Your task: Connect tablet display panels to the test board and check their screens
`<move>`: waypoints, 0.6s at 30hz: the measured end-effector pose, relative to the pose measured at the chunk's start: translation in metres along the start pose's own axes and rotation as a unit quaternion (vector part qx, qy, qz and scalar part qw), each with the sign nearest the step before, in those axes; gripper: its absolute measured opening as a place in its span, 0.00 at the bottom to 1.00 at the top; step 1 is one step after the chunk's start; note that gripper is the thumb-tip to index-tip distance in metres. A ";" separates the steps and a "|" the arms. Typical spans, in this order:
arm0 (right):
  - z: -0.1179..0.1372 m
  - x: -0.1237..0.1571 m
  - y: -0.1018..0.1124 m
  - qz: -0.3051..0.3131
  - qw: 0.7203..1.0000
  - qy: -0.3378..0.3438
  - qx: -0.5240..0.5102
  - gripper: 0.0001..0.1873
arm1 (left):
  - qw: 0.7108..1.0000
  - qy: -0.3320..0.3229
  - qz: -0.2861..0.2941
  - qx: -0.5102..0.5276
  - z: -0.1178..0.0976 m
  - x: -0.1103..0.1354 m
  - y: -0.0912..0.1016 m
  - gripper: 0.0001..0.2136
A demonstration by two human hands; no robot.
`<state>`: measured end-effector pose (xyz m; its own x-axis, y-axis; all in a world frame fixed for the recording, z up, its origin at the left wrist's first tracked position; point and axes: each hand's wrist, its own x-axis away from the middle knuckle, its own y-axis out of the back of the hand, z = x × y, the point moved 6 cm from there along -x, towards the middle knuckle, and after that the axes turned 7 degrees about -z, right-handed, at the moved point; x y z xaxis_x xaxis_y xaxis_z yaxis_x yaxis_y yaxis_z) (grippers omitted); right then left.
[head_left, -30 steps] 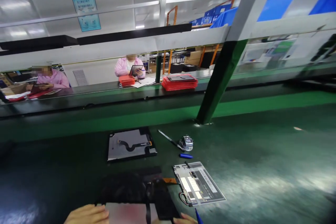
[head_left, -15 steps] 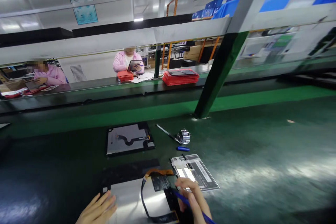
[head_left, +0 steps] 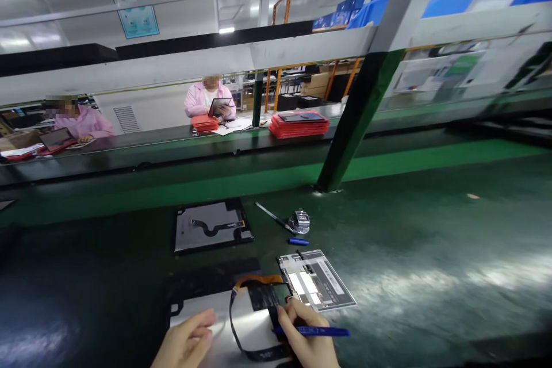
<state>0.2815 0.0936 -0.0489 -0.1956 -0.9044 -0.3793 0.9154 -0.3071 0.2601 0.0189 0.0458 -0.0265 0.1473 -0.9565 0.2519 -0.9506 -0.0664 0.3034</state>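
A display panel point(head_left: 224, 328) with a silvery back lies in front of me, with a dark ribbon cable point(head_left: 233, 322) and an orange flex strip point(head_left: 259, 279) across it. My right hand point(head_left: 308, 336) grips a blue pen point(head_left: 325, 332) at the panel's right edge; the pen lies nearly level, pointing right. Over the left part of the panel is my left hand point(head_left: 185, 339), fingers loosely bent and holding nothing. Whether it touches the panel I cannot tell. To the right sits a flat printed sheet-like part point(head_left: 330, 284) with pale patches.
A second display panel point(head_left: 211, 227) lies farther back. Near it are a metal hand counter point(head_left: 301, 222), a thin rod point(head_left: 271, 215) and a blue pen cap point(head_left: 298, 241). A slanted post point(head_left: 357, 126) rises beyond. Two people in pink sit across, near red folders point(head_left: 298, 125).
My left hand has moved right, from the panel's left edge onto its silvery back. In my right hand the pen has turned from slanting to nearly level.
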 end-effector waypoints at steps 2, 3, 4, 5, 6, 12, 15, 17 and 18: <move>-0.001 0.001 0.000 0.004 1.000 -0.005 -0.007 0.23 | 0.993 0.077 0.037 0.082 -0.003 -0.006 -0.019 0.22; 0.000 0.002 0.000 0.008 1.000 -0.008 -0.018 0.23 | 0.987 0.108 0.051 0.107 -0.005 -0.009 -0.027 0.22; 0.002 0.002 0.000 0.010 0.999 -0.010 -0.035 0.24 | 0.982 0.129 0.065 0.123 -0.008 -0.012 -0.034 0.21; 0.005 0.001 0.002 0.013 0.998 -0.014 -0.058 0.24 | 0.979 0.140 0.074 0.131 -0.012 -0.015 -0.041 0.19; 0.009 -0.001 0.003 0.016 0.996 -0.018 -0.086 0.22 | 0.978 0.141 0.080 0.132 -0.016 -0.018 -0.047 0.18; 0.065 -0.030 0.005 0.126 0.967 0.216 -0.056 0.17 | 0.991 0.097 0.065 0.063 -0.025 -0.022 -0.067 0.17; 0.083 -0.036 -0.013 0.286 0.899 0.332 0.011 0.24 | 0.997 0.022 0.068 0.003 -0.042 -0.017 -0.071 0.10; 0.080 -0.038 -0.026 0.381 0.867 0.318 0.043 0.18 | 0.996 -0.031 0.076 -0.038 -0.057 -0.012 -0.073 0.05; 0.078 -0.037 -0.030 0.410 0.857 0.307 0.054 0.13 | 0.993 -0.056 0.082 -0.065 -0.063 -0.009 -0.075 0.06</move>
<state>0.2336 0.1136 0.0270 0.7503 -0.5125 -0.4175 0.6126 0.3017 0.7306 0.1057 0.0777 0.0062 -0.0456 -0.9772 0.2072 -0.9145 0.1243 0.3849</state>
